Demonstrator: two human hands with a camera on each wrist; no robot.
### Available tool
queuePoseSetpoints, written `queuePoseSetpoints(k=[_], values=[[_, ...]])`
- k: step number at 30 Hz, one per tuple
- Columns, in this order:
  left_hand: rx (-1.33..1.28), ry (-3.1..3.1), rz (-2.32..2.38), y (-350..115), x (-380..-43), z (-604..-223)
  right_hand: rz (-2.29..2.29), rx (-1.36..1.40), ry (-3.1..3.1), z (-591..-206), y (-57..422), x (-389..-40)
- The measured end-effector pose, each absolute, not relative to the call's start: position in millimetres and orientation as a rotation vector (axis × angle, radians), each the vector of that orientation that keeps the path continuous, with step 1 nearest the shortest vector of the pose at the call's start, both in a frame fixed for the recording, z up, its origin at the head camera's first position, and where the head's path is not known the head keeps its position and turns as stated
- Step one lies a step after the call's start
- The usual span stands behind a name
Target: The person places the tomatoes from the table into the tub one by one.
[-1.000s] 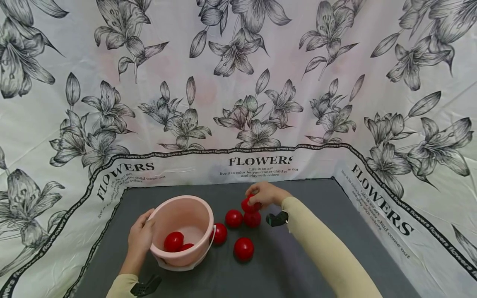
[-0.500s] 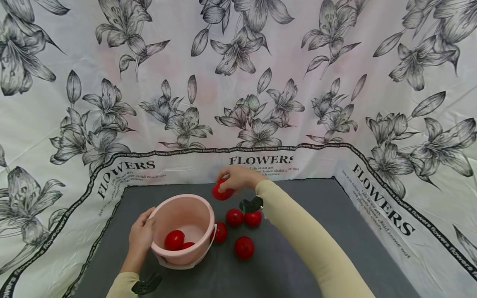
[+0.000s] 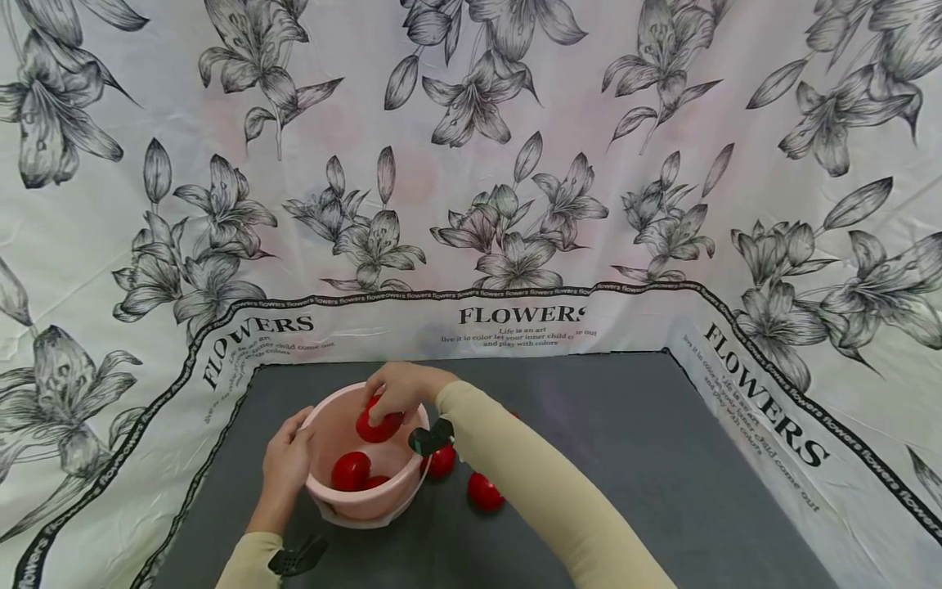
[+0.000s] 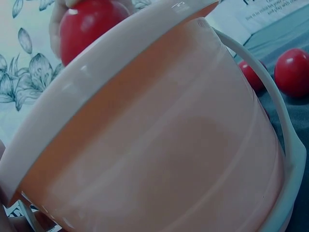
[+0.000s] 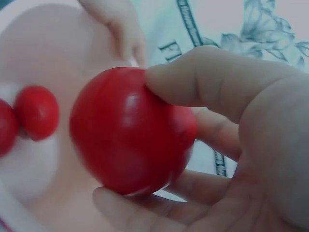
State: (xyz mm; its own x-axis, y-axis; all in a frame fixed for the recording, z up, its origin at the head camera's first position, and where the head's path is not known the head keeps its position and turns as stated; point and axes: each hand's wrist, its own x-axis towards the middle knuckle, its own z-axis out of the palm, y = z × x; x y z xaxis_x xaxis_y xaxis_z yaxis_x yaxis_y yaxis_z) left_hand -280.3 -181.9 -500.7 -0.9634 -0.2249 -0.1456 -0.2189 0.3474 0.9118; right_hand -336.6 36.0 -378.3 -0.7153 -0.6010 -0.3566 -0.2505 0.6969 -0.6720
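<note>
A pink bucket (image 3: 361,509) with a white handle stands tilted on the dark table. My left hand (image 3: 285,462) grips its left rim. Inside, a red ball (image 3: 350,471) lies beside a second one that is partly covered. Over the bucket's opening, my right hand (image 3: 403,388) holds another glossy red ball (image 5: 130,130) between thumb and fingers. The bucket's outer wall (image 4: 169,140) fills most of the left wrist view, with the held ball above its rim. In the right wrist view, the two balls inside sit apart from the held one.
To the bucket's right lie a red ball (image 3: 441,461) and another red ball (image 3: 484,492) nearer the front. A sliver of red shows behind the right sleeve (image 3: 530,483). White flower-printed cloth (image 3: 471,204) walls the dark table (image 3: 633,458) at back and sides.
My right hand lifted a red ball from the group at the back and carried it left, then down over the bucket. The left hand kept its grip on the rim.
</note>
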Motion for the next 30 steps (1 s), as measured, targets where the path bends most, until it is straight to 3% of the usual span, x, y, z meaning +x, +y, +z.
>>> queuePoseSetpoints(k=[17, 30], values=[[0.402, -2.576, -1.763, -181, -281, -501, -0.697, -0.537, 2.211, -439, 11, -321], [0.409, -2.558, -1.781, -183, -281, -501, -0.667, -0.528, 2.248, -448, 4, -311]])
